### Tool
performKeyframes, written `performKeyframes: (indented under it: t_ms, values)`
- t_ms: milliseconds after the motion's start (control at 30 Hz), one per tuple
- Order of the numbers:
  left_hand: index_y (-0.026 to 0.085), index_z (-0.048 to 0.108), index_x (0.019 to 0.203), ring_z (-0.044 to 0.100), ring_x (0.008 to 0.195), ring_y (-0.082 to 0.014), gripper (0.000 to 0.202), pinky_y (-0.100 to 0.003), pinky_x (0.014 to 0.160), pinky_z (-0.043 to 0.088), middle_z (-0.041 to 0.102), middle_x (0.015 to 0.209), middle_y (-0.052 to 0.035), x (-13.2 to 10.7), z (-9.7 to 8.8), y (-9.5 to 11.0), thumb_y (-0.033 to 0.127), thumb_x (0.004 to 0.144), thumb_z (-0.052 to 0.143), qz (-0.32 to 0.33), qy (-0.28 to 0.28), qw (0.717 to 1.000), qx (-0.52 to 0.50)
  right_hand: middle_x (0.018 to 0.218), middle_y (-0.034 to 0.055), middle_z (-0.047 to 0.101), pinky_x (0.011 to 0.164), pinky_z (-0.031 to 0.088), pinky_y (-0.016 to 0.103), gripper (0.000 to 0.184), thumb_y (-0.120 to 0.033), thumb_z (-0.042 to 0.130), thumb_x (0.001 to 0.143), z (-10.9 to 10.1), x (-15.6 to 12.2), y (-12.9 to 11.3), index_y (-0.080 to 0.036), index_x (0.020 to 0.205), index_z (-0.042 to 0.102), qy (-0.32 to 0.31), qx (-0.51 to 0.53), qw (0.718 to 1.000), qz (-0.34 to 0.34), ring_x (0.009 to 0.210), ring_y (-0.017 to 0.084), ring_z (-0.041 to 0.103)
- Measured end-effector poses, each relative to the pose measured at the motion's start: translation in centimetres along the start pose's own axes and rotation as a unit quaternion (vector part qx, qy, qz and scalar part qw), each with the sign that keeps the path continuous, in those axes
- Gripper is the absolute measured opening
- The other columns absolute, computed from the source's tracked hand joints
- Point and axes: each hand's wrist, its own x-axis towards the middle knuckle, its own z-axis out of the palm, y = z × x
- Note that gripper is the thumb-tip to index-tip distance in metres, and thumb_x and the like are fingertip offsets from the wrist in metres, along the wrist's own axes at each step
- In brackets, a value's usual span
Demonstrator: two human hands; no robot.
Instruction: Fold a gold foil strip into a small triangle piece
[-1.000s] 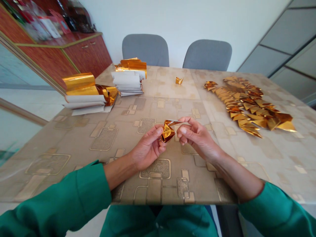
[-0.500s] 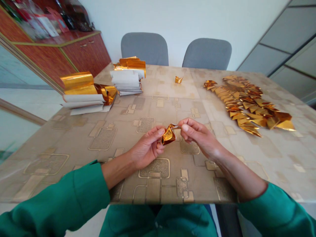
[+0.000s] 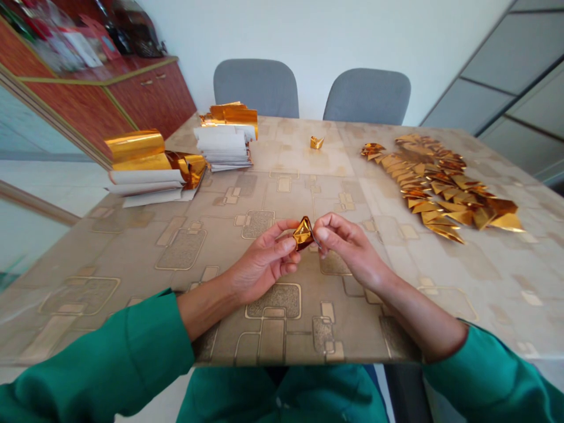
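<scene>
Folded gold foil piece (image 3: pixel 303 233): shiny, creased, roughly triangular, held in the air between both hands, over the desk (image 3: pixel 282 305) centre, nearer the near edge. Left hand (image 3: pixel 259 261): fingers curled, narrow grip on its left side. Right hand (image 3: pixel 348 247): thumb and forefinger in a narrow pinch on its right corner. Near far edge: small folded gold piece (image 3: pixel 316 143). Right side: long cluster of gold foil triangles (image 3: pixel 440 188). Far-left corner: stack of gold-and-white sheets (image 3: pixel 147 182), second stack (image 3: pixel 224 147) just beside it.
</scene>
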Motion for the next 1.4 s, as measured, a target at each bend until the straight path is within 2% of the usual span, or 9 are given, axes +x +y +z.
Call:
performKeyframes:
  t_ms: [167, 233, 400, 600, 867, 1000, 1100, 1233, 1400]
  values:
    - [0.021, 0.062, 0.108, 0.070, 0.064, -0.0083, 0.040, -0.016, 0.060, 0.059, 0.074, 0.094, -0.0007, 0.07, -0.19, 0.02, 0.027, 0.075, 0.082, 0.010, 0.011, 1.000, 0.018, 0.078, -0.0014, 0.061, 0.060, 0.042, 0.025, 0.023, -0.039, 0.069, 0.085, -0.25, 0.06, 0.04, -0.020, 0.091, 0.058, -0.005, 0.026, 1.000, 0.008, 0.065, 0.010, 0.051]
    - [0.021, 0.061, 0.109, 0.073, 0.068, -0.0111, 0.039, -0.018, 0.063, 0.061, 0.075, 0.096, -0.0027, 0.13, -0.23, 0.08, 0.029, 0.076, 0.081, 0.011, 0.006, 1.000, 0.022, 0.078, -0.0014, 0.061, 0.062, 0.043, 0.025, 0.019, -0.038, 0.065, 0.089, -0.46, 0.15, 0.07, -0.020, 0.092, 0.059, -0.019, 0.028, 0.999, 0.002, 0.065, 0.010, 0.052]
    - [0.018, 0.063, 0.108, 0.075, 0.080, -0.0151, 0.031, -0.019, 0.067, 0.062, 0.076, 0.099, -0.0054, 0.27, -0.33, 0.17, 0.026, 0.081, 0.076, 0.021, -0.019, 1.000, -0.005, 0.085, 0.0003, 0.064, 0.065, 0.045, 0.026, 0.019, -0.033, 0.068, 0.088, -0.96, 0.31, 0.20, -0.022, 0.099, 0.058, -0.053, 0.020, 0.998, -0.030, 0.075, 0.012, 0.058]
    - [0.017, 0.064, 0.108, 0.075, 0.078, -0.0146, 0.028, -0.019, 0.065, 0.062, 0.075, 0.096, -0.0043, 0.33, -0.38, 0.01, 0.023, 0.083, 0.074, 0.014, -0.013, 1.000, -0.023, 0.077, -0.0027, 0.062, 0.063, 0.042, 0.027, 0.023, -0.024, 0.070, 0.086, -0.67, 0.21, 0.57, -0.022, 0.105, 0.057, -0.023, -0.053, 0.995, -0.076, 0.068, 0.011, 0.056]
    - [0.015, 0.065, 0.105, 0.073, 0.069, -0.0121, 0.024, -0.018, 0.060, 0.060, 0.075, 0.090, -0.0040, 0.33, -0.21, 0.02, 0.024, 0.084, 0.073, -0.001, 0.011, 1.000, -0.011, 0.078, -0.0027, 0.058, 0.062, 0.041, 0.027, 0.022, -0.023, 0.065, 0.090, -0.54, 0.08, 0.54, -0.025, 0.111, 0.060, -0.022, -0.143, 0.982, -0.124, 0.069, 0.012, 0.053]
    - [0.014, 0.066, 0.102, 0.071, 0.064, -0.0113, 0.018, -0.017, 0.057, 0.059, 0.074, 0.084, -0.0041, 0.30, -0.15, 0.17, 0.022, 0.087, 0.069, -0.018, 0.035, 0.999, -0.022, 0.077, -0.0016, 0.058, 0.063, 0.041, 0.028, 0.005, -0.026, 0.065, 0.090, -0.47, 0.00, 0.01, -0.023, 0.095, 0.065, -0.017, -0.195, 0.971, -0.138, 0.068, 0.013, 0.051]
    - [0.013, 0.066, 0.101, 0.071, 0.062, -0.0113, 0.014, -0.018, 0.056, 0.060, 0.073, 0.080, -0.0043, 0.31, -0.16, 0.35, 0.020, 0.089, 0.066, -0.034, 0.052, 0.997, -0.036, 0.073, -0.0016, 0.056, 0.060, 0.040, 0.028, 0.010, -0.029, 0.065, 0.089, -0.46, 0.07, -0.13, -0.021, 0.084, 0.061, -0.008, -0.183, 0.976, -0.116, 0.065, 0.012, 0.049]
    - [0.012, 0.066, 0.101, 0.070, 0.061, -0.0115, 0.012, -0.019, 0.056, 0.060, 0.073, 0.079, -0.0043, 0.37, -0.12, 0.42, 0.019, 0.091, 0.063, -0.040, 0.065, 0.996, -0.047, 0.072, -0.0018, 0.057, 0.058, 0.038, 0.026, 0.011, -0.027, 0.063, 0.089, -0.43, 0.18, 0.06, -0.020, 0.081, 0.059, 0.004, -0.183, 0.978, -0.102, 0.063, 0.011, 0.048]
    - [0.013, 0.065, 0.100, 0.071, 0.062, -0.0119, 0.012, -0.019, 0.059, 0.060, 0.074, 0.081, -0.0050, 0.42, -0.11, 0.17, 0.020, 0.091, 0.063, -0.038, 0.063, 0.996, -0.046, 0.069, -0.0033, 0.055, 0.057, 0.038, 0.024, 0.008, -0.020, 0.062, 0.087, -0.14, 0.12, 0.20, -0.019, 0.080, 0.059, 0.022, -0.230, 0.966, -0.118, 0.061, 0.009, 0.049]
